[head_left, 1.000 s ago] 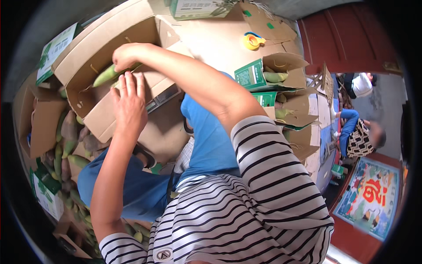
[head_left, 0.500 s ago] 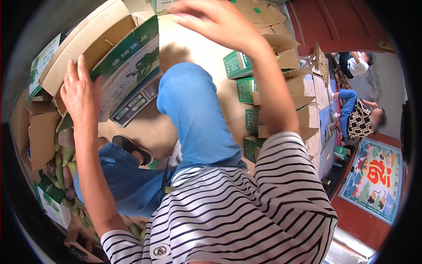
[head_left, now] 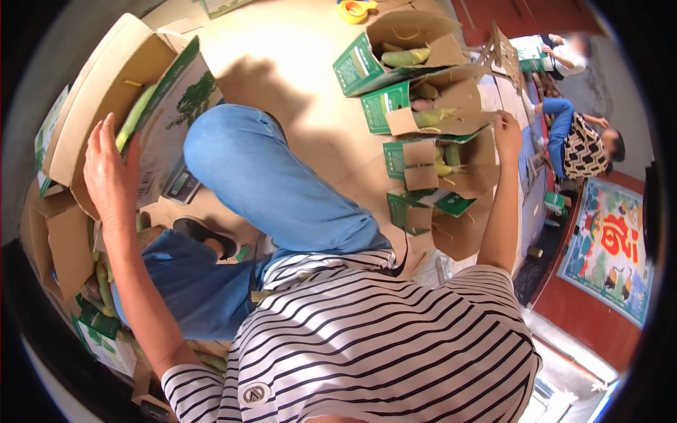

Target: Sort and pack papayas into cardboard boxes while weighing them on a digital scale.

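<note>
My left hand lies against the near end of an upright cardboard box at the left, its fingers stretched out and the thumb apart. One long green radish-like vegetable shows inside that box, beside its green and white printed flap. A digital scale shows partly behind my knee, next to the box. On the right, my right hand has its fingers bent onto the edge of an open box in a row of several. Its fingertips are small and partly hidden. Green vegetables lie in that row of boxes.
A yellow-orange tape roll lies on the floor at the far side. More loose vegetables and a brown box are at my left. Two people sit at the far right, near a red panel with a colourful picture.
My right hand has swung from the far middle to the row of boxes on the right. My left hand stays at the left box, where a green vegetable now shows. My view has shifted.
</note>
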Demonstrator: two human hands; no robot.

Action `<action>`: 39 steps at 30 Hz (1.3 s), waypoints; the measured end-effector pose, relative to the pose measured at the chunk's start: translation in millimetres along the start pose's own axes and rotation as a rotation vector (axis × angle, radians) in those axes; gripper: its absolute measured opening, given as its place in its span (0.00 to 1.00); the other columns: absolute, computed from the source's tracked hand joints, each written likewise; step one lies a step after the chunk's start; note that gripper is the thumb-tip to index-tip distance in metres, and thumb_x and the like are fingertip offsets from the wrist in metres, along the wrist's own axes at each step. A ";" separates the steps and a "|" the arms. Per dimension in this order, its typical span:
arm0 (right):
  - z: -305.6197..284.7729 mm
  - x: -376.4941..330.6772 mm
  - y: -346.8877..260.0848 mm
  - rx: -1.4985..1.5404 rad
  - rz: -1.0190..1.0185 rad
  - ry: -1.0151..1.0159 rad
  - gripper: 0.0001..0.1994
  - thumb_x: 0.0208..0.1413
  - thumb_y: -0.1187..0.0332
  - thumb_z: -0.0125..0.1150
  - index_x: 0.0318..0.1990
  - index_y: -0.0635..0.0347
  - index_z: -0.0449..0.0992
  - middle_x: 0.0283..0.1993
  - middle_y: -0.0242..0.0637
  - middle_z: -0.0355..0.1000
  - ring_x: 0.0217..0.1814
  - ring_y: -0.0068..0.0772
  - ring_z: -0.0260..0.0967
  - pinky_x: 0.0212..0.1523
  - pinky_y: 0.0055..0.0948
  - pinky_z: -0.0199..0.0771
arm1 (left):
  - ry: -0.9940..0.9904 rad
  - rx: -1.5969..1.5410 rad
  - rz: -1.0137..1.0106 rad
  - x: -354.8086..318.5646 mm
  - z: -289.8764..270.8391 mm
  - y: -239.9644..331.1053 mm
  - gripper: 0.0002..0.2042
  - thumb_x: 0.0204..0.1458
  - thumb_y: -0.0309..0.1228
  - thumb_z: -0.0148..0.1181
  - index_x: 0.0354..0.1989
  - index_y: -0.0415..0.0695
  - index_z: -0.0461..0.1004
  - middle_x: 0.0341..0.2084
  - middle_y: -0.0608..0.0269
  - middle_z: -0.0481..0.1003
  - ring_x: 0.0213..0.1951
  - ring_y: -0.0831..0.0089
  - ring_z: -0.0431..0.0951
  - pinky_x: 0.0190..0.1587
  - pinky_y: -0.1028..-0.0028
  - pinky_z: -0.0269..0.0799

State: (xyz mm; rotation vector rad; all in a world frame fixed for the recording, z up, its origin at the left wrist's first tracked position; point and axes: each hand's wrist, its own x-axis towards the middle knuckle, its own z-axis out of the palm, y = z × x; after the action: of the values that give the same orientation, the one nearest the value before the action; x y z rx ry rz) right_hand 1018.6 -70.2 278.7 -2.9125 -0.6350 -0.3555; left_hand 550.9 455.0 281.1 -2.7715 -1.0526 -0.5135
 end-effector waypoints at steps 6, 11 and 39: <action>21.0 -105.1 168.8 -0.363 0.689 0.187 0.33 0.42 0.50 0.62 0.51 0.69 0.71 0.50 0.59 0.70 0.54 0.55 0.68 0.53 0.44 0.68 | 0.009 -0.063 0.020 5.6 -1.8 10.1 0.22 0.55 0.39 0.58 0.55 0.41 0.68 0.51 0.49 0.71 0.51 0.54 0.72 0.51 0.63 0.69; 47.3 -151.8 167.9 0.315 1.177 -0.201 0.29 0.41 0.45 0.67 0.42 0.62 0.75 0.31 0.42 0.73 0.33 0.38 0.71 0.40 0.40 0.74 | -0.051 -0.053 0.015 7.4 5.6 10.9 0.21 0.56 0.39 0.56 0.54 0.40 0.68 0.51 0.48 0.71 0.51 0.53 0.72 0.51 0.63 0.69; 64.6 44.1 -660.6 0.397 -1.366 0.063 0.30 0.44 0.54 0.68 0.55 0.56 0.69 0.57 0.44 0.65 0.61 0.47 0.61 0.58 0.41 0.64 | -0.134 -0.131 -0.079 -20.7 -5.8 -8.7 0.04 0.48 0.26 0.56 0.28 0.41 0.68 0.26 0.55 0.70 0.32 0.57 0.73 0.33 0.61 0.71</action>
State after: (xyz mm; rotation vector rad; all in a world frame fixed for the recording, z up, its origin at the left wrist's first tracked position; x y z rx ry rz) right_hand 789.7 554.4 284.2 -1.6682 -2.2437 -0.3496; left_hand 529.1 447.3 279.1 -2.9238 -1.2021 -0.4246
